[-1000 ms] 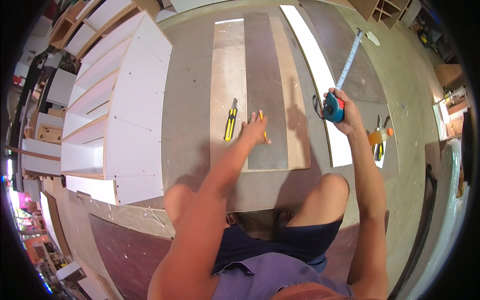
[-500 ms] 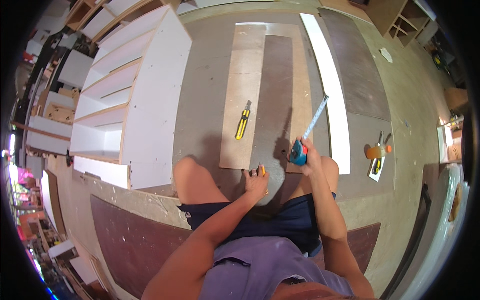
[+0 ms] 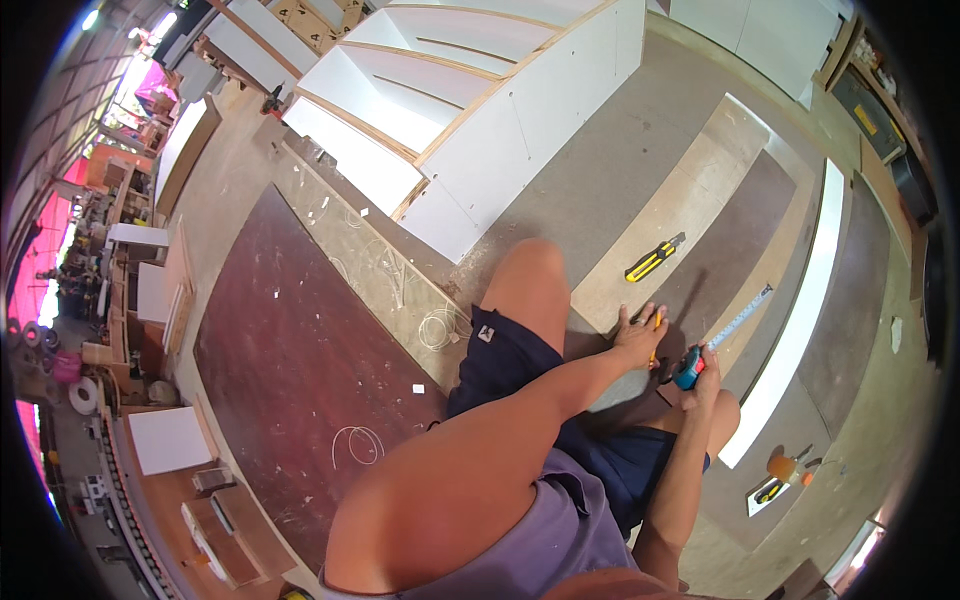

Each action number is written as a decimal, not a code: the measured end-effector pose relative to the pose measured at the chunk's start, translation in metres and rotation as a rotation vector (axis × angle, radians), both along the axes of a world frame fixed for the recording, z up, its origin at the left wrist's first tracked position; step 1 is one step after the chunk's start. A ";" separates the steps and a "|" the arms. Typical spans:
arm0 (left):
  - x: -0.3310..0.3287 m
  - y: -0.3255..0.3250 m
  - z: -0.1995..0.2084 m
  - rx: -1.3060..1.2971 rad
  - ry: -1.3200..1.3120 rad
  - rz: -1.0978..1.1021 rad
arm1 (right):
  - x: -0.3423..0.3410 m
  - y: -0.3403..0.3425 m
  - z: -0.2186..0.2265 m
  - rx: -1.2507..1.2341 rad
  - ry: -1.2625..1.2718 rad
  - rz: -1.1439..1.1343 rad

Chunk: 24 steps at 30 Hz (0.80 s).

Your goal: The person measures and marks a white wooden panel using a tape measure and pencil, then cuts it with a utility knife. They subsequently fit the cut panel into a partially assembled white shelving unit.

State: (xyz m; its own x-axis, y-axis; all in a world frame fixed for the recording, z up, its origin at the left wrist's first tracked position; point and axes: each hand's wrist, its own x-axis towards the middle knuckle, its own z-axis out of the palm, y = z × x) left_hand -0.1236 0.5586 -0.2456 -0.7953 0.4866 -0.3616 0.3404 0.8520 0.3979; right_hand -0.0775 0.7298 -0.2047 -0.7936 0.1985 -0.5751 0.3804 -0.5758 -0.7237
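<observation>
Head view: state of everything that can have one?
Left hand: holding pencil
Right hand: holding tape measure
Tape measure: extended
Utility knife: lying on pale board, extended or retracted unclear
Bottle: capped
White cabinet: open-fronted
White strip: lying flat

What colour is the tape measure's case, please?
The tape measure's case is teal with some red, best seen in the head view.

1. This is a woodworking workshop.
2. A white cabinet with raw wood edges and open compartments sits beside long boards on the concrete floor.
3. A utility knife lies on one board; a tape measure is out nearby.
4. Wood pieces and clutter crowd the left side.
</observation>
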 end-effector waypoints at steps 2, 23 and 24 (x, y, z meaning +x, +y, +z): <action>0.013 -0.008 0.000 -0.073 -0.032 0.060 | 0.002 0.001 0.000 -0.039 0.097 0.052; 0.018 0.002 -0.025 -0.170 0.049 0.049 | 0.028 0.000 0.005 -0.230 0.200 0.122; 0.019 0.003 -0.026 -0.176 0.051 0.019 | 0.027 0.000 0.004 -0.250 0.217 0.139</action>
